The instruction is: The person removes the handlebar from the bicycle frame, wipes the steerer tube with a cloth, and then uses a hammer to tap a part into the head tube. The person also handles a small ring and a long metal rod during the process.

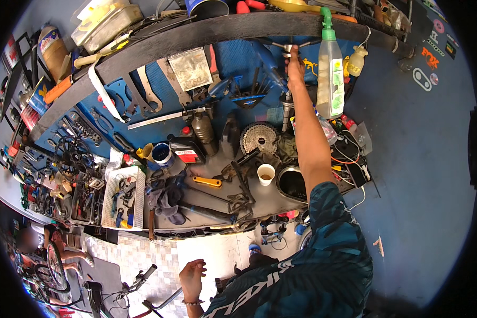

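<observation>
My right arm stretches up to the blue tool wall. My right hand (295, 69) is closed around the upper part of a long metal tool with a T-shaped handle (288, 47), which hangs upright there; its threaded lower shaft (286, 114) shows beside my wrist. Just right of that hand hangs a clear spray bottle with a green nozzle (330, 74), and a blue-handled tool (269, 63) is close on the left. Down over the floor, my left hand (192, 279) hangs with loosely curled fingers and nothing visible in it.
On the bench lie a bike cassette (259, 139), a paper cup (266, 174), an oval black tray (292, 184), a yellow tool (207, 182), a dark cloth (167, 201) and a white basket (110, 199) of tools. At lower left are a bike handlebar (138, 281) and another person (58, 244).
</observation>
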Demonstrator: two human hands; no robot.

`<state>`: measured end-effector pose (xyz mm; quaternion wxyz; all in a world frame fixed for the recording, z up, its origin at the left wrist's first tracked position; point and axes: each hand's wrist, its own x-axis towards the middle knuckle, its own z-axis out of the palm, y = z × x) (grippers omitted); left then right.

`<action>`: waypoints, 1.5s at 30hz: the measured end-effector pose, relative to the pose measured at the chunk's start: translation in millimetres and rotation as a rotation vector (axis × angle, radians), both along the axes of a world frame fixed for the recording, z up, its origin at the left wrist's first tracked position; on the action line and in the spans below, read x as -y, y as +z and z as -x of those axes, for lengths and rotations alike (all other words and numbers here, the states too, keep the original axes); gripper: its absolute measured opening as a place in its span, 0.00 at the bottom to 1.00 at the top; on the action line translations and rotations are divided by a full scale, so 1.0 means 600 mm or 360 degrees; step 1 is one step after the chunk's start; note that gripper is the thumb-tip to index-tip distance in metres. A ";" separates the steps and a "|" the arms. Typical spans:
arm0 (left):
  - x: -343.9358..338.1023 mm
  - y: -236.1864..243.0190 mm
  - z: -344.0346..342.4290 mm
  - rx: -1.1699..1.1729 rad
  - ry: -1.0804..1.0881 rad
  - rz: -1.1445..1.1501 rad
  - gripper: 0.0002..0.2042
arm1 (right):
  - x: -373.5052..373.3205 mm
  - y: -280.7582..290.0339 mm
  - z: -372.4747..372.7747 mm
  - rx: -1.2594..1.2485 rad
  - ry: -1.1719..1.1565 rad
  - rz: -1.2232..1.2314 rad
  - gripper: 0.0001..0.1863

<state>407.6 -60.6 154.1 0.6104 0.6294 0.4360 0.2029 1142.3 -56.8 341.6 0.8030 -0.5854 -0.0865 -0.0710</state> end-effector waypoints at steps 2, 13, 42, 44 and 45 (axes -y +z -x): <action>-0.006 -0.001 0.003 -0.0003 -0.0006 -0.0039 0.16 | 0.020 0.021 0.010 -0.0042 0.0084 -0.0074 0.44; 0.000 -0.007 -0.013 0.0100 -0.0050 0.0010 0.11 | 0.090 0.075 0.107 0.0293 -0.0048 0.0118 0.39; -0.039 0.032 0.074 0.0444 -0.0414 -0.0598 0.50 | 0.019 -0.077 0.864 -0.0552 0.2473 -0.0344 0.40; -0.044 0.033 0.103 0.0436 -0.0358 -0.0595 0.52 | -0.008 -0.081 0.949 -0.0713 0.2506 -0.0303 0.44; -0.045 0.032 0.119 0.0516 -0.0254 -0.0617 0.50 | -0.029 -0.087 0.994 -0.0679 0.2655 -0.0386 0.44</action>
